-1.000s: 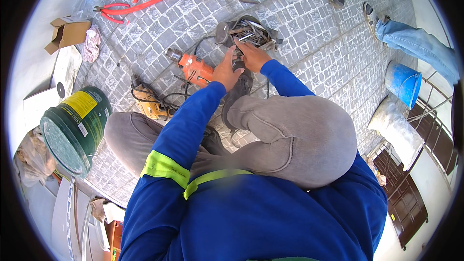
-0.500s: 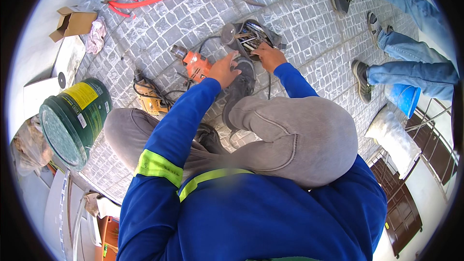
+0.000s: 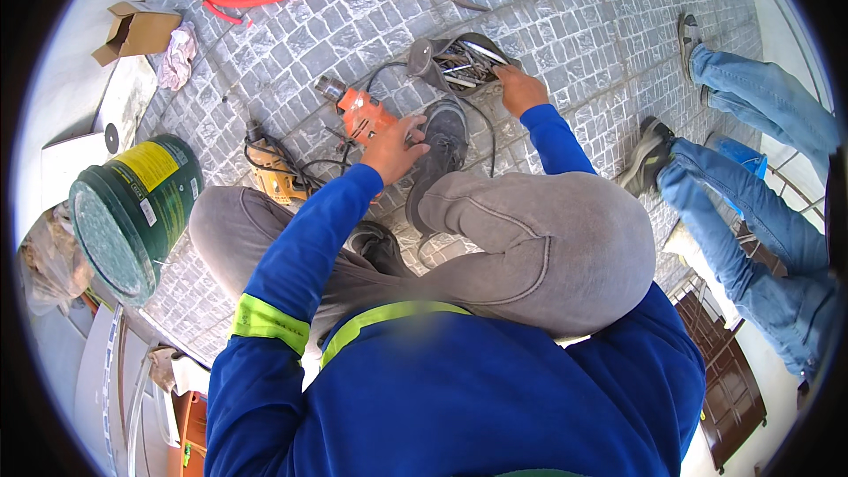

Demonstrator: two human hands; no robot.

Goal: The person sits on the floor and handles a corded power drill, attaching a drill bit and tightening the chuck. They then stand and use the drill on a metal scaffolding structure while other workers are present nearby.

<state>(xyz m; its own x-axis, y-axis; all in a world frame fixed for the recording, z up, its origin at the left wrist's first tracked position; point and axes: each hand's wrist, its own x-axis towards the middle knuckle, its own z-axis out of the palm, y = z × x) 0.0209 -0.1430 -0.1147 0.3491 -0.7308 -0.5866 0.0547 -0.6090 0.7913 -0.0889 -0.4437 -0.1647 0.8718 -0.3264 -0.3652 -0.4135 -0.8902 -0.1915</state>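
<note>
Right hand [image 3: 523,91]: fingers bent in at near edge of the dark grey fabric pouch [image 3: 424,60] full of loose metal bits; whether they pinch the rim or a piece inside, can't tell. Left hand [image 3: 393,150]: half open, thumb apart from fingers, nothing seen held, just beside the black-grey shoe [image 3: 446,137] and overlapping the orange power drill [image 3: 360,115]; contact unclear. Pouch lies on grey stone paving [image 3: 309,44], mouth open, just left of right hand, beyond left hand.

Handling, my judgement: steady the rim with the free left hand, lift pieces singly by the shank, fingers off sharp tips.

Labels: yellow label [image 3: 146,165] on the dark green plastic bucket [image 3: 110,238], well left of left hand; print too small to read. No readable lettering on drill or pouch.
</note>
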